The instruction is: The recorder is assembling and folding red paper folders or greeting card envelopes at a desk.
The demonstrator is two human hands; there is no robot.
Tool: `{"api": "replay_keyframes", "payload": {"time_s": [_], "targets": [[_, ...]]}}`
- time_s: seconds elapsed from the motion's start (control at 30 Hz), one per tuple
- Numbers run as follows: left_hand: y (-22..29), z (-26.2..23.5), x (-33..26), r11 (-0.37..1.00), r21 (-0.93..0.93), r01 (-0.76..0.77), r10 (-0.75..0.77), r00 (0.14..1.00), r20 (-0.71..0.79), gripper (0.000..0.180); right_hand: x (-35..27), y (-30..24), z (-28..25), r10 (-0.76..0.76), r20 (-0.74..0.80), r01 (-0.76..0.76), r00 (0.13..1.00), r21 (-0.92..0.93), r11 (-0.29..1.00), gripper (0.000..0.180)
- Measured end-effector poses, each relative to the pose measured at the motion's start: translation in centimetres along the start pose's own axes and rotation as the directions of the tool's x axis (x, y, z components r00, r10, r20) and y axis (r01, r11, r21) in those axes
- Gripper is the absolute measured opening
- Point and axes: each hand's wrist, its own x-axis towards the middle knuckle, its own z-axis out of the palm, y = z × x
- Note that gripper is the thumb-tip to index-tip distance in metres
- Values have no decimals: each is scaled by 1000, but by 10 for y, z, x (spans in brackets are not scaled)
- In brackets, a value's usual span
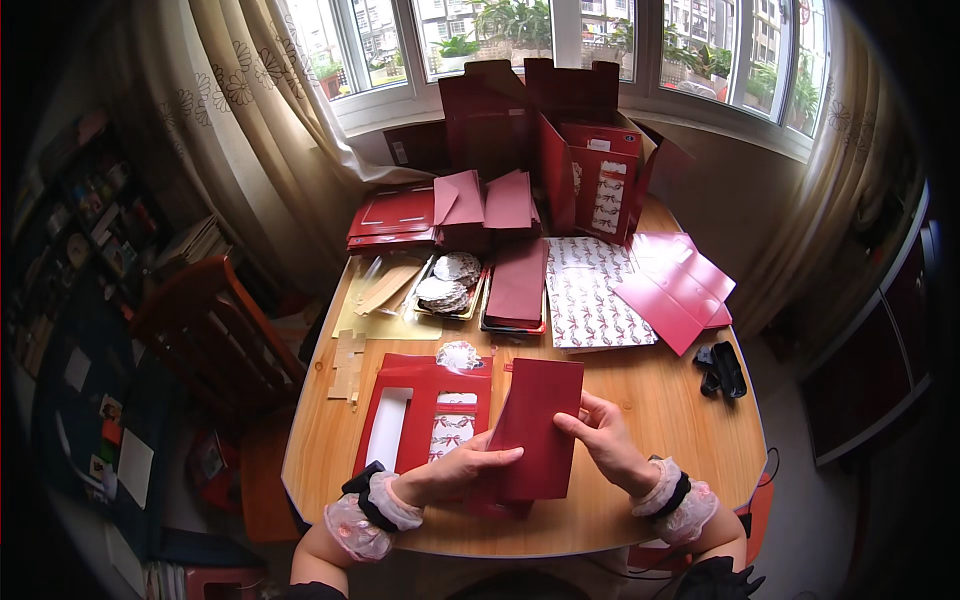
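Observation:
A dark red folded cardboard sheet (541, 425) stands tilted in front of me, above the near part of the table. My left hand (458, 473) grips its left side, thumb laid across the front. On the right edge, my right hand (606, 438) pinches the sheet between thumb and fingers. More red card shows below and behind it, and I cannot tell whether it is the same piece. Beside my left hand lies a flat red gift bag panel (416, 379) with a white rectangle and a bow-patterned strip (452, 424). A white round doily (460, 354) touches its top edge.
Across the wooden table (670, 490) are stacked doilies (445, 293) in a tray, a tray of red cards (518, 283), bow-patterned paper (593, 295), glossy pink-red sheets (677, 291) and a black object (722, 370). Red boxes (600, 160) stand by the window. A chair (215, 340) is left.

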Motion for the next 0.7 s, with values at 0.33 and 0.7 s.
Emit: {"api": "replay_keyframes", "payload": {"time_s": [0.33,0.7], "targets": [[-2,-16,17,925,-159,-345,297,917,-265,44,5,-16,-16,0,-130,14,992,108,994,32],[-7,-18,23,922,-63,-383,361,906,-219,38,-1,-3,-3,87,-7,-85,996,129,988,36]]}}
